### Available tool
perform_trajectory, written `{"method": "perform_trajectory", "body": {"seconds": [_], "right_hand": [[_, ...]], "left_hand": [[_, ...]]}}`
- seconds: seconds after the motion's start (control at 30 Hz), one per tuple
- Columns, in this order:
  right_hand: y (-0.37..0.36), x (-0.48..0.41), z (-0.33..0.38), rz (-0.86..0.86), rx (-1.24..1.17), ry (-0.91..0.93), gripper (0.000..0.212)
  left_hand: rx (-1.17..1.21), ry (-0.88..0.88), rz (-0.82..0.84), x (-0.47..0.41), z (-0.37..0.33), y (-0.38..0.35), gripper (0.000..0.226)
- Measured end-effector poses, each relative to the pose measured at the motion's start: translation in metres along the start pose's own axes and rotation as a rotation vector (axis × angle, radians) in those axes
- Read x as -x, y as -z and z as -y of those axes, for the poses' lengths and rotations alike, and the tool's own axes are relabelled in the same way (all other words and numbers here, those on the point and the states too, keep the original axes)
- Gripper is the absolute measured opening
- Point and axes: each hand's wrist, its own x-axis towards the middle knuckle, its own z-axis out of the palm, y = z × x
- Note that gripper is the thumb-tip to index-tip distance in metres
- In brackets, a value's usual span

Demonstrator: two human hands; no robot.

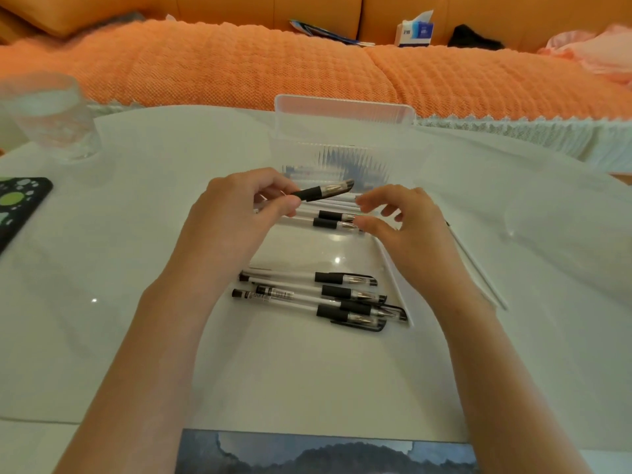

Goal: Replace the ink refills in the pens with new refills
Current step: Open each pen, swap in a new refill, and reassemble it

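Pen point(323, 192) with a black grip and a clear tapered tip is held above the bench point(102, 336), slanting up to the right, just in front of the clear plastic box point(342, 131). The left hand point(236, 210) pinches it by the barrel behind the grip, thumb beneath and fingers curled over. The right hand point(403, 224) hovers just beside the tip with its fingers loosely bent. Its thumb and forefinger are apart, and nothing shows between them.

The clear plastic box stands upright at the far middle of the bench, open at the top, with ribbed walls. Through the ribs only dark and coloured smears show low down, so its contents cannot be told. Two pens point(333, 218) lie side by side at its near foot, below the hands, grips to the right. Nearer the person, a bunch of capped pens point(318, 295) lies loose on the bench, touching and partly crossing, caps to the right. A thin white refill point(478, 271) lies slantwise beyond the right wrist, apart from the bunch.

A clear glass point(51, 114) stands at the far left, too blurred to show what it holds. A black dotted phone case point(17, 206) lies at the left edge, and a dark picture point(325, 453) at the near edge. Behind the bench, a tissue box point(415, 32) sits on an orange sofa point(239, 63).
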Motion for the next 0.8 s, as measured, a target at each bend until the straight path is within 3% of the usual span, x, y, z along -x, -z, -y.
{"method": "perform_trajectory", "body": {"seconds": [0.23, 0.6, 0.8], "right_hand": [[-0.009, -0.004, -0.009, 0.074, 0.335, 0.073, 0.018], [-0.009, -0.003, 0.002, 0.152, 0.281, 0.059, 0.013], [-0.008, -0.002, 0.002, 0.150, 0.261, 0.077, 0.008]], "left_hand": [[-0.028, -0.003, 0.003, -0.004, 0.001, -0.003, 0.009], [-0.040, -0.105, -0.026, -0.042, -0.021, -0.002, 0.010], [-0.148, -0.154, 0.049, -0.101, -0.033, -0.015, 0.009]]}}
